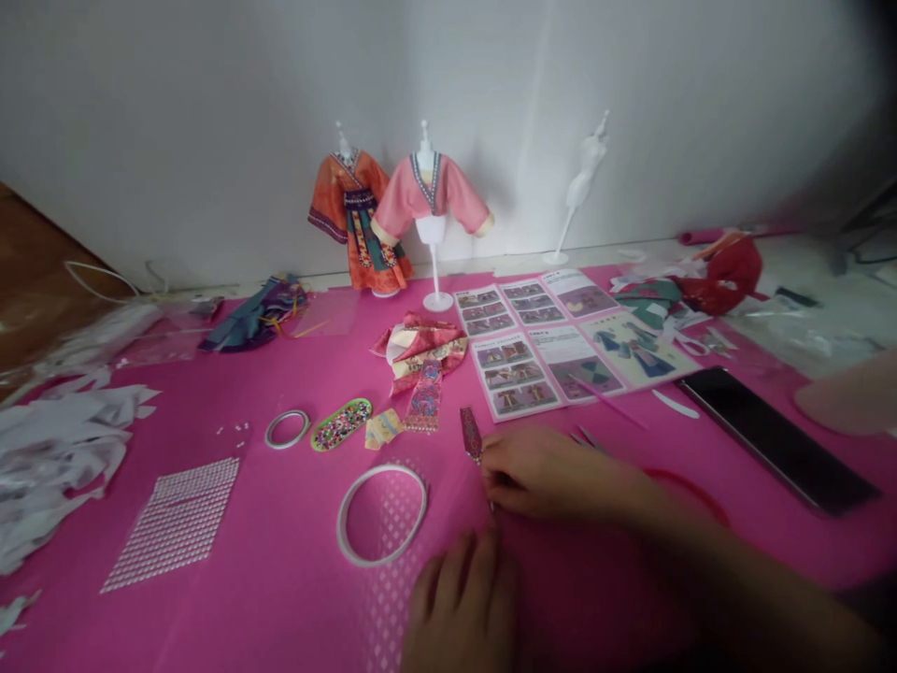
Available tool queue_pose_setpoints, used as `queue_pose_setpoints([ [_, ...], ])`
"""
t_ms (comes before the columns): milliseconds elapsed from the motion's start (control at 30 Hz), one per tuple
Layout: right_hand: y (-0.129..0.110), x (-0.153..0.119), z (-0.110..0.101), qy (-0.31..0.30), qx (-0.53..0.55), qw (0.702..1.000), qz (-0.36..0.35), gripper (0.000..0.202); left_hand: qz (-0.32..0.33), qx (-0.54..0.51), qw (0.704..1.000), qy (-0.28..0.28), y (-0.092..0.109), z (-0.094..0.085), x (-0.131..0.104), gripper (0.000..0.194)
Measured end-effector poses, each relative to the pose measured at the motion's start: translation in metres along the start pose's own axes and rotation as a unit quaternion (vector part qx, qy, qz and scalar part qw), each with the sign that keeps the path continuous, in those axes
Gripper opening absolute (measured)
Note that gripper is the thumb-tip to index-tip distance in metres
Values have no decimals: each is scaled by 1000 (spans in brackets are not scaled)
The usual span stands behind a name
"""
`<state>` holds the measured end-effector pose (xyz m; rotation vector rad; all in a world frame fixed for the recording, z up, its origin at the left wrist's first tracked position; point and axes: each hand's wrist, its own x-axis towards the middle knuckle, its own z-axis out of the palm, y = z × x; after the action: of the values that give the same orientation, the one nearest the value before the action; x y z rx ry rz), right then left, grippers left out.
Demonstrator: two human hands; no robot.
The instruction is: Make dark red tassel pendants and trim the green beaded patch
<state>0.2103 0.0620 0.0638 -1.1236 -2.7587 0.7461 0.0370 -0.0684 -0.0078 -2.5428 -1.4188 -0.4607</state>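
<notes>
On the pink table cover, my right hand [525, 472] has its fingers bent together at the lower end of a narrow patterned red strip [471, 433]. What lies between its fingertips is too small to make out. My left hand [463, 598] rests palm down just below, fingers stretched forward on the cover. To its upper left lies a white ring of tape [382, 514]. Beyond the strip are a patterned piece of cloth [424, 400] and folded red and cream fabric [420, 346]. A green tray of colored beads [341, 425] sits further left.
Small dressed mannequins [431, 192] and a bare one [587, 178] stand at the back. Printed instructions [519, 374] and a black phone [771, 439] lie right. A sheet of gems [175, 519] and white scraps [63, 449] are left; a smaller tape roll [287, 443] lies nearby.
</notes>
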Motion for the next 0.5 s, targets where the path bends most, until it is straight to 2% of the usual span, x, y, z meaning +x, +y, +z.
queue_pose_setpoints([
  [500, -2, 3, 1, 2, -30, 1000, 4, 12, 41, 16, 999, -15, -6, -2, -1, 52],
])
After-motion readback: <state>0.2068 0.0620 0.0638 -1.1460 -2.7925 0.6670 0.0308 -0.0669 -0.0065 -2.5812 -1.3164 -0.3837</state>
